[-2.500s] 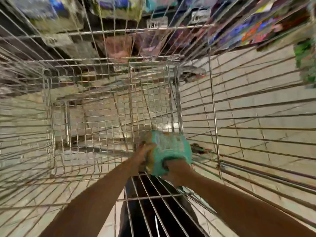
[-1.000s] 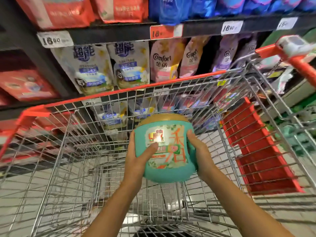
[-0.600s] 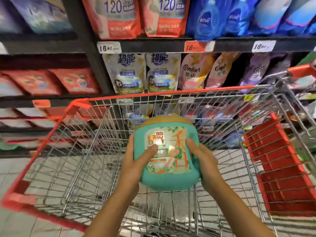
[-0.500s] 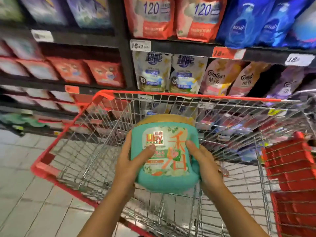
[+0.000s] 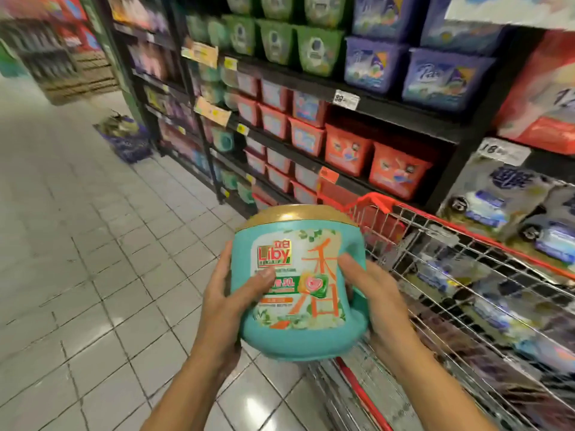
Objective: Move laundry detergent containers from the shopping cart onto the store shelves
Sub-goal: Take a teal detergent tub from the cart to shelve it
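Tub (image 5: 295,293), clasped mid-frame by curled left hand (image 5: 230,301) and right hand (image 5: 375,298), is awaiting a free shelf (image 5: 404,115) gap upper right.

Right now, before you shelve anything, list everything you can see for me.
detergent tub: one, teal with gold lid, held beside the cart's corner
shopping cart: one, silver wire with red rim, right
shelves: black, along the aisle's right side
green tubs: several, top shelf
purple tubs: several, top shelf, right of the green
red tubs: several, middle shelf
pouches: a few, whitish, behind the cart
basket: one, purple, on the floor, blurred
floor: pale grey tiles
left hand: grips tub's left side
right hand: grips tub's right side
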Tool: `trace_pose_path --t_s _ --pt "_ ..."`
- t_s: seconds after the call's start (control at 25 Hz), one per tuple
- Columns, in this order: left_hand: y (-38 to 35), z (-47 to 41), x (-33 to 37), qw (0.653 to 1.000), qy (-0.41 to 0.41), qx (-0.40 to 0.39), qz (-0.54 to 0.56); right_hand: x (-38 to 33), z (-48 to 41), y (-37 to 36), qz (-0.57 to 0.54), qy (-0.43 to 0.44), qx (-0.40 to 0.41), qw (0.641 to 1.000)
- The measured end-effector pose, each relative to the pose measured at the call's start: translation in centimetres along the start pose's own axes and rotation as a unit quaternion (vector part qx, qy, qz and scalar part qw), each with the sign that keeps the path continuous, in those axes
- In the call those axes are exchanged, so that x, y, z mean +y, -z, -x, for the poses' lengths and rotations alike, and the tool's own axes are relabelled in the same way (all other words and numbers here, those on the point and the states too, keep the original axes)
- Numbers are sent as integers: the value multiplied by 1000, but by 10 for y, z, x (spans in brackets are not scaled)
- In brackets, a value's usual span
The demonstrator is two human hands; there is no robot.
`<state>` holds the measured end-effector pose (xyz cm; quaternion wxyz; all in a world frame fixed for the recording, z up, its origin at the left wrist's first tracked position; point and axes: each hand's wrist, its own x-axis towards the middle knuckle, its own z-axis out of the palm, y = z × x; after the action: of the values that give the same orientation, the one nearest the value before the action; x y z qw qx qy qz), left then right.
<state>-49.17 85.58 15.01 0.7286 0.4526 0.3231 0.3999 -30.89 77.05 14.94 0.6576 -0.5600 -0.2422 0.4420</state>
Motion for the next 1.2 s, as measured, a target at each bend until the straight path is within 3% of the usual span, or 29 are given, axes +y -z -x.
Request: trace_pose_path --t_s 0.24,0.56,1.2 --pt "123 -37 71 998 -49 49 0 17 -63 -145 21 20 -85 996" --pt "254 -106 116 996 -32 79 14 63 -136 -279 24 -14 -99 995" --pt "418 -417 181 995 -7 101 13 85 -446 -464 66 -60 -136 987"
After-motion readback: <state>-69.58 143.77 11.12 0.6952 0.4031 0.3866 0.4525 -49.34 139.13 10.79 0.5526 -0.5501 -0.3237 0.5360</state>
